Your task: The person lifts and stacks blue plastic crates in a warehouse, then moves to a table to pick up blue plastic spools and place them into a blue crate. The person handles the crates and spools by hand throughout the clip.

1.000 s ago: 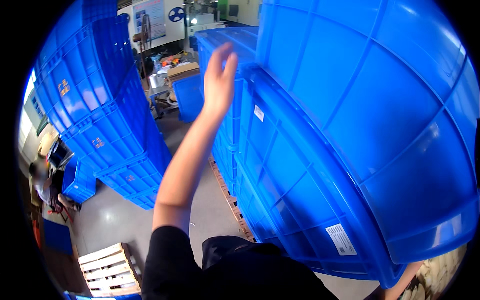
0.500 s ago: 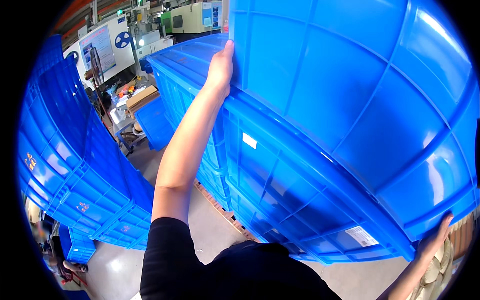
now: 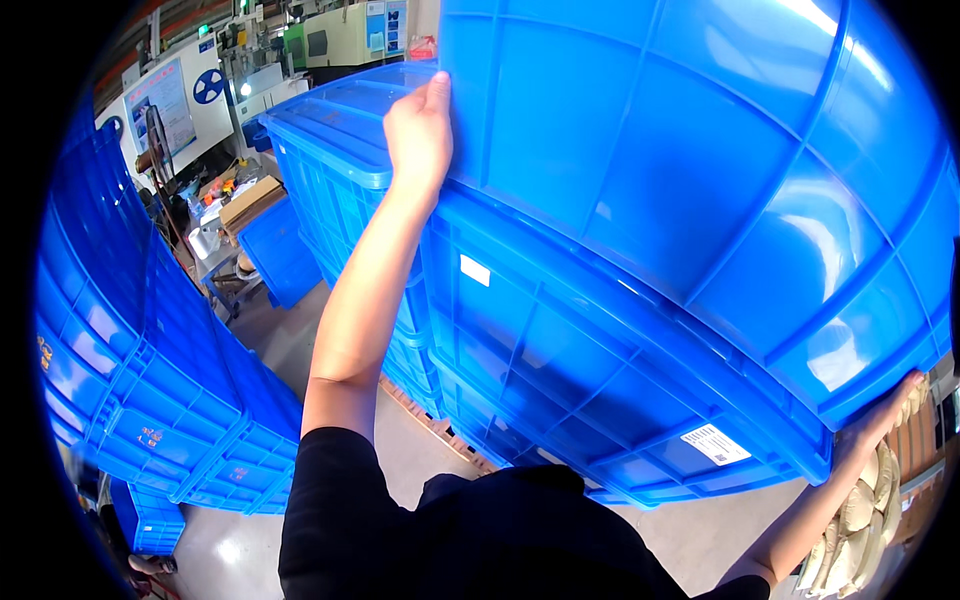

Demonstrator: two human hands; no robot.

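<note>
A large blue plastic bin [image 3: 640,150] fills the upper right, resting on a closed blue lidded bin [image 3: 560,340] with white labels on its side. My left hand [image 3: 418,135] grips the upper bin's left edge, thumb up along its wall, its other fingers curled and partly hidden. Low on the right, my right hand [image 3: 880,420] holds the same bin at its bottom right corner. Part of that hand's fingers are out of sight behind the bin. Beside my left hand lies the lid [image 3: 330,105] of a neighbouring blue bin.
Another stack of blue bins [image 3: 160,400] stands on my left across a strip of grey floor [image 3: 285,345]. A wooden pallet [image 3: 435,430] lies under the stack before me. Beyond are a cluttered worktable [image 3: 215,240], a fan [image 3: 157,145] and machines. Beige sacks [image 3: 855,520] sit at right.
The upper bin has turned slightly, its right corner shifting away from me with my right hand. The view has moved a little, and both hands keep hold of the bin.
</note>
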